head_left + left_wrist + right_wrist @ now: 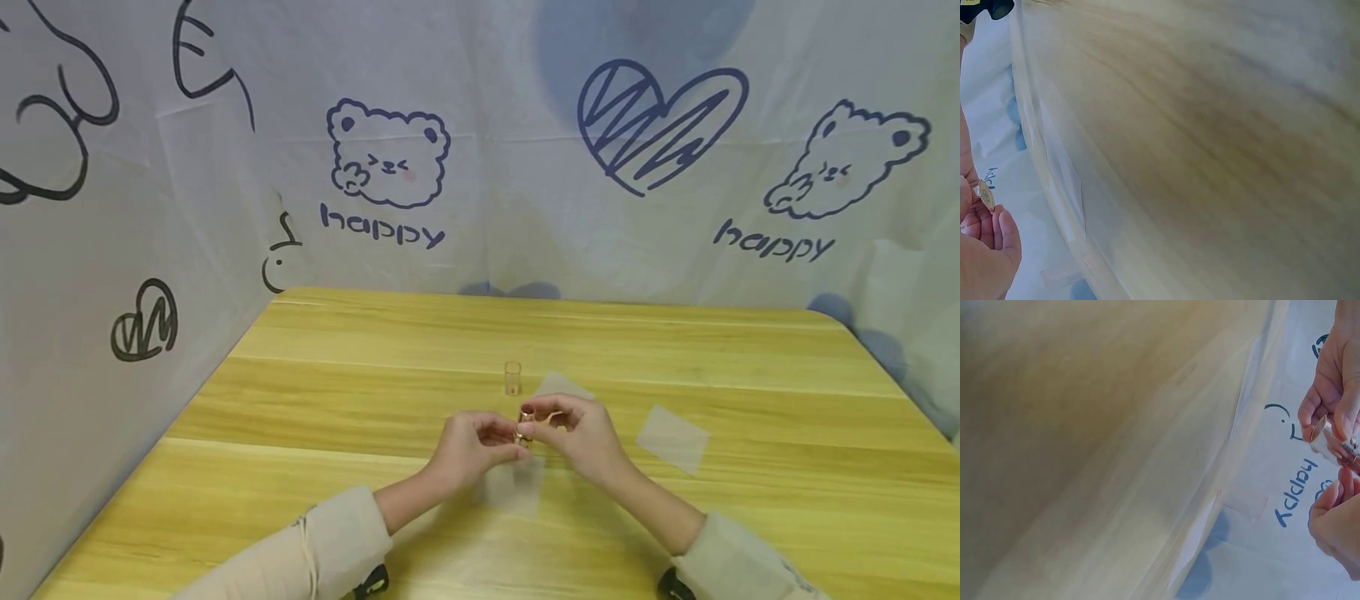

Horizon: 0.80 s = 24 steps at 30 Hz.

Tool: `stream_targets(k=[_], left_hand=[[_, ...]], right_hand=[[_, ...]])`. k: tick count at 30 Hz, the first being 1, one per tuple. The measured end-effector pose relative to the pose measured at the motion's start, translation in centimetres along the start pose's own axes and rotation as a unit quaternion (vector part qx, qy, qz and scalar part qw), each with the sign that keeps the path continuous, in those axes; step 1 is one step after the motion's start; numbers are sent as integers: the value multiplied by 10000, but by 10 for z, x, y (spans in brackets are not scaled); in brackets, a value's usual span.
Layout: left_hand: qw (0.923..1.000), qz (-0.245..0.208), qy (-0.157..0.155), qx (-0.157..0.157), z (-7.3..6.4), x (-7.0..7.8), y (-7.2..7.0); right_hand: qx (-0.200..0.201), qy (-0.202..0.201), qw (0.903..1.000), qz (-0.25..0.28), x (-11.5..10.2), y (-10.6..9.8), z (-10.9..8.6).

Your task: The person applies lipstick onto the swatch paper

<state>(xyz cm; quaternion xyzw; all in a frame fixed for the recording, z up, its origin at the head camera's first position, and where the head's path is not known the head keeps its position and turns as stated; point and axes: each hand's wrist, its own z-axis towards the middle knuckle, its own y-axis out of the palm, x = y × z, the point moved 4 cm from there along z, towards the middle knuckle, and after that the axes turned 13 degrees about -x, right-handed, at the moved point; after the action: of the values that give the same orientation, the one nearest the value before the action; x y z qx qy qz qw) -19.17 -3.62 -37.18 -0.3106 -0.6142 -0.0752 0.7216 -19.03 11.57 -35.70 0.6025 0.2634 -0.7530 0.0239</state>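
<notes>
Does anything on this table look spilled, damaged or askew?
Nothing looks spilled or damaged. The rightmost pale sheet lies askew to the edges of the table, a mild oddity. The clear cylinder stands upright, and the left hand and right hand hold the small metallic tube.

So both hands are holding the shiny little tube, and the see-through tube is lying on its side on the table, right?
Almost! The see-through tube isn't lying on its side: it's standing upright on the table, as the head view shows. The rest is right: the left hand and right hand both hold the shiny little tube.
</notes>
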Motion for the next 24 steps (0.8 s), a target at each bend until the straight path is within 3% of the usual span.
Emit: stream_targets(k=[13,24], left_hand=[[9998,-90,97,-178,0,-2,0],[9997,-121,12,-192,-1,0,0]], right_hand=[[-862,-332,9955,230,0,0,2],[-663,-473,9967,60,-1,1,2]])
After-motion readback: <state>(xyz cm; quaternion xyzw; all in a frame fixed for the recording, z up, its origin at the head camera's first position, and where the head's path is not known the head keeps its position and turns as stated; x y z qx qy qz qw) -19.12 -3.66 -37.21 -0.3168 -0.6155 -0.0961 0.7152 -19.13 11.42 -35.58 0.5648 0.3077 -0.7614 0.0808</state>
